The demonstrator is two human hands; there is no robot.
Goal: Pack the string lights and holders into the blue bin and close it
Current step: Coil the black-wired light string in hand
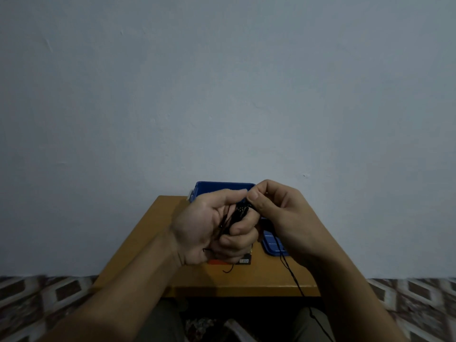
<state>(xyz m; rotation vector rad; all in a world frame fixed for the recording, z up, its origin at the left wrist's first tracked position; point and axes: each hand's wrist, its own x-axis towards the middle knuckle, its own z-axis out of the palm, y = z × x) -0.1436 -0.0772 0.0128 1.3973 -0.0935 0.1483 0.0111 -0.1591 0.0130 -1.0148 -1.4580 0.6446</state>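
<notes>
My left hand (212,230) is closed around a black bundle of string lights (240,210), held above the small wooden table (153,233). My right hand (274,206) pinches the top of the same bundle between thumb and fingers. A thin black wire (296,282) trails from under my right wrist over the table's front edge and down past my lap. The blue bin (222,187) stands at the table's back edge, mostly hidden behind my hands. Its blue lid (272,243) lies flat on the table to the right, under my right wrist.
A dark and orange flat package (240,261) lies on the table under my left hand, with a short loop of wire beside it. A plain pale wall rises behind the table. Patterned floor shows on both sides, and my knees are below the table's front edge.
</notes>
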